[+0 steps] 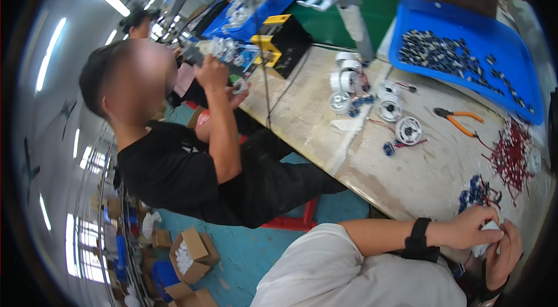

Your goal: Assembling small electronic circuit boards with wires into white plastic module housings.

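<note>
At the lower right, my left hand point(465, 228), with a black band round its wrist, has its fingers closed on a small white plastic part point(486, 238). My right hand point(504, 253) meets it from the other side, its fingers bent against the same part. Much of the part is hidden by my fingers. Just beyond my hands lies a pile of small blue parts with wires point(479, 192). A heap of red and dark wires point(511, 153) is farther off on the worktable point(378, 182).
Orange-handled cutters point(462, 120) lie below a blue tray point(471, 77) of small dark parts. Several round white housings point(408, 131) stand mid-table. A co-worker in black point(174, 159) sits to the left, holding a white part. Open cartons point(195, 255) stand on the floor.
</note>
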Action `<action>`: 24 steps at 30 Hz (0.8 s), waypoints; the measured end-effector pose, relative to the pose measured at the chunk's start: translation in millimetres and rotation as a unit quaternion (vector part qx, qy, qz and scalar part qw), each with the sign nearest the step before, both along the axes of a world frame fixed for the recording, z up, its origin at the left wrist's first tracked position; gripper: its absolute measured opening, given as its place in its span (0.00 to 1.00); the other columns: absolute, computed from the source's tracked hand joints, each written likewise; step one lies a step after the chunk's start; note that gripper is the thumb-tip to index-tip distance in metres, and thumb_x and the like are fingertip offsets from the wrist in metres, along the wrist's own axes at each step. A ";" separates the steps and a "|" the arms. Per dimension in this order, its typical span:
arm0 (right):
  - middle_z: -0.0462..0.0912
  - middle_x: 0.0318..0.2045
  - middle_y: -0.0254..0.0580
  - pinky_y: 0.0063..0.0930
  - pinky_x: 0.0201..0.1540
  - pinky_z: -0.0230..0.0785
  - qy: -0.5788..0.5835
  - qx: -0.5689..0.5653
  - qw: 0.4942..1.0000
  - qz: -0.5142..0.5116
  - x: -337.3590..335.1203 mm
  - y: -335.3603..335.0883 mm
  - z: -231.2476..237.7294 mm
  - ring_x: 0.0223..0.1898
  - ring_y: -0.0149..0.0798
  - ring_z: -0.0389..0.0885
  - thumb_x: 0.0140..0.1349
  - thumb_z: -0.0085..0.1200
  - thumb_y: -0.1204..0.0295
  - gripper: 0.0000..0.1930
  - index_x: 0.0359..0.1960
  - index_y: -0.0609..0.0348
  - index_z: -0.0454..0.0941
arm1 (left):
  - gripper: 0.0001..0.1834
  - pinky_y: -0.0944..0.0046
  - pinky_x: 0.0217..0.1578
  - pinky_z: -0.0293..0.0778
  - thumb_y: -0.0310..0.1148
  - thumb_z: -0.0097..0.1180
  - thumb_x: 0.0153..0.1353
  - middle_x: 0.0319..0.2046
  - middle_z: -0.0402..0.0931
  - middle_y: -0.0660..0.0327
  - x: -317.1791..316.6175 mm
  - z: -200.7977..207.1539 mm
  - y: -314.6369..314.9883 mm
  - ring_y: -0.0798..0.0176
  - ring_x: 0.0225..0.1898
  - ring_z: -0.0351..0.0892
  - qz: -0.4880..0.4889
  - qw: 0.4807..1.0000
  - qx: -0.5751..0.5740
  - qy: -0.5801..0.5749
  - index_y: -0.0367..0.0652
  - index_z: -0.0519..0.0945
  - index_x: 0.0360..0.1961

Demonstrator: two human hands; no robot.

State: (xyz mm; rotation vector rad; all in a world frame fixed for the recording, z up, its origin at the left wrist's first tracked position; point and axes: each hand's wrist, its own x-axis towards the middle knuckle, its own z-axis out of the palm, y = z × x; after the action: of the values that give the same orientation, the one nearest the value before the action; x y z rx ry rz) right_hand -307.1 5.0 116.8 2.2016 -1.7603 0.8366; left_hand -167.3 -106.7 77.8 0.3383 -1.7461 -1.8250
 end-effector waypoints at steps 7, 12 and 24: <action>0.77 0.29 0.48 0.31 0.25 0.70 -0.197 -0.027 0.976 0.085 8.8 -29.7 13.1 0.23 0.43 0.76 0.39 0.53 0.79 0.06 0.19 0.61 0.68 | 0.23 0.59 0.27 0.77 0.48 0.40 0.59 0.35 0.72 0.55 88.2 27.5 -69.7 0.59 0.31 0.76 0.201 0.935 0.292 0.014 0.42 0.67 0.48; 0.76 0.33 0.44 0.32 0.33 0.69 -0.147 0.075 0.986 -0.017 1.2 -14.7 -2.6 0.31 0.43 0.75 0.44 0.55 0.77 0.10 0.31 0.62 0.72 | 0.23 0.63 0.25 0.76 0.47 0.38 0.62 0.36 0.72 0.55 143.2 25.4 -138.2 0.52 0.37 0.77 0.305 0.940 0.151 -0.001 0.41 0.64 0.50; 0.75 0.35 0.42 0.33 0.40 0.67 -0.161 0.083 0.982 -0.045 -11.3 -6.2 -14.4 0.36 0.43 0.74 0.46 0.55 0.74 0.09 0.31 0.60 0.73 | 0.14 0.63 0.34 0.67 0.35 0.51 0.56 0.30 0.74 0.50 139.8 29.2 -142.0 0.53 0.32 0.73 0.246 0.810 -0.376 -0.377 0.36 0.72 0.39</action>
State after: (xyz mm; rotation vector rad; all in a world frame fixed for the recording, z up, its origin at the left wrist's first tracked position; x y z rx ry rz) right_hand -318.4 -1.2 102.4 2.1618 -2.1321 1.1151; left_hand -27.4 -248.6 107.0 1.1479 -2.4167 -0.5269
